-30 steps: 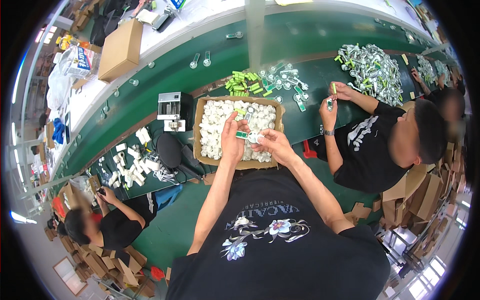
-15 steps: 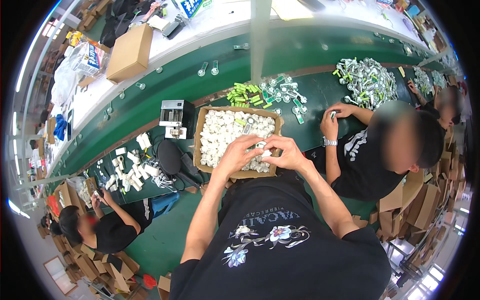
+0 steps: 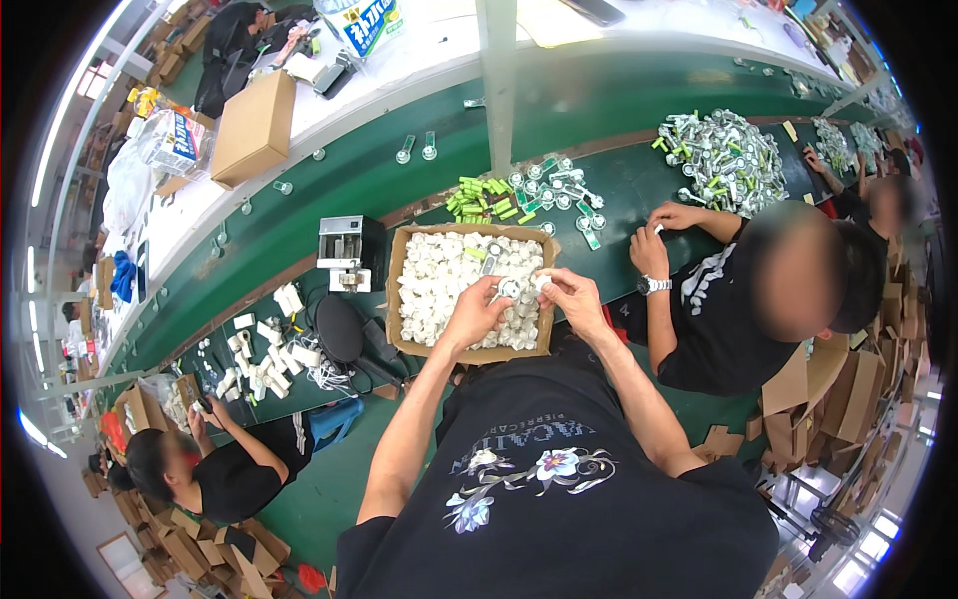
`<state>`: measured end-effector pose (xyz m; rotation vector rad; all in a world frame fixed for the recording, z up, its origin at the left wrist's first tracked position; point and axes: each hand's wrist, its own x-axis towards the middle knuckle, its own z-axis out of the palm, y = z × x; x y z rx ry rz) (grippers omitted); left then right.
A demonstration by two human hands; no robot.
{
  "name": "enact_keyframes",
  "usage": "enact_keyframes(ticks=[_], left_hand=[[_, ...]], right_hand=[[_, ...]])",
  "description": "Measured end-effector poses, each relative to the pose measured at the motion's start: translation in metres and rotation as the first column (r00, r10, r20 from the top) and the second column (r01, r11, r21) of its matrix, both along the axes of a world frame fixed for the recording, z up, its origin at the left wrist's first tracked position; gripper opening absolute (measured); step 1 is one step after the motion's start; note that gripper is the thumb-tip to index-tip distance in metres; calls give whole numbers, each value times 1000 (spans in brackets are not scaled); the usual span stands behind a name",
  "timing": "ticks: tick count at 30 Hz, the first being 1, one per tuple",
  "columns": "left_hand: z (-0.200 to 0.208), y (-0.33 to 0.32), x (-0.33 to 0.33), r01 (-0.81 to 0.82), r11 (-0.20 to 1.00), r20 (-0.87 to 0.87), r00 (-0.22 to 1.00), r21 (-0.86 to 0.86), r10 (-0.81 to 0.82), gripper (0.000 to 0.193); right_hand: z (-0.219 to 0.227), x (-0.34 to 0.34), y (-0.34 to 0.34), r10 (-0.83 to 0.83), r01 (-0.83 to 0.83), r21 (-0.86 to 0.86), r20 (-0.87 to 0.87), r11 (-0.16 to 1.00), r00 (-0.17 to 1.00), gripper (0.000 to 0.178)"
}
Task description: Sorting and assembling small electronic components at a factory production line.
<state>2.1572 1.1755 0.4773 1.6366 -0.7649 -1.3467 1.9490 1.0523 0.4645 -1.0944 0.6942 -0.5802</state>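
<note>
Both my hands are over an open cardboard box (image 3: 459,354) heaped with small white plastic parts (image 3: 429,280). My left hand (image 3: 477,311) pinches a round white part (image 3: 509,289) with a darker ring on its face. Close beside it, my right hand (image 3: 577,301) grips a smaller white piece (image 3: 542,283) between thumb and fingertips. A small gap separates the two pieces. On top of the heap lie a green cylindrical cell (image 3: 475,254) and a small elongated part (image 3: 489,266), just beyond my left fingers.
Behind the box lie green cells (image 3: 481,198) and green-and-clear parts (image 3: 559,190). A small grey machine (image 3: 344,252) stands left, near white cylindrical pieces (image 3: 264,361). To the right, a co-worker (image 3: 714,299) works beside a large pile of parts (image 3: 723,165). Another person (image 3: 244,469) sits left.
My hands have moved apart; before, they met around one white part, and now each holds a separate piece. The co-worker's hands at right have shifted slightly.
</note>
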Motion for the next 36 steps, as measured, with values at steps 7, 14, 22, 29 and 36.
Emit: enact_keyframes(ticks=[7, 14, 22, 29, 36], left_hand=[[-10, -16, -27, 24, 986, 187, 982, -164, 7, 42], [-14, -10, -28, 28, 988, 160, 987, -151, -3, 41], [3, -10, -31, -35, 995, -49, 998, -93, 31, 43], [2, 2, -28, 8, 995, 32, 999, -103, -5, 48], [-9, 5, -36, 6, 996, 67, 998, -92, 0, 54]], right_hand=[[-3, 2, 12, -48, 47, -22, -37, 999, 998, 30], [21, 5, 3, -3, -118, -437, -266, 891, 964, 27], [10, 8, -1, 30, -113, -333, -243, 936, 970, 31], [7, 8, -2, 200, -204, 11, -239, 979, 950, 41], [2, 1, -6, 309, -316, 31, -320, 948, 896, 43]])
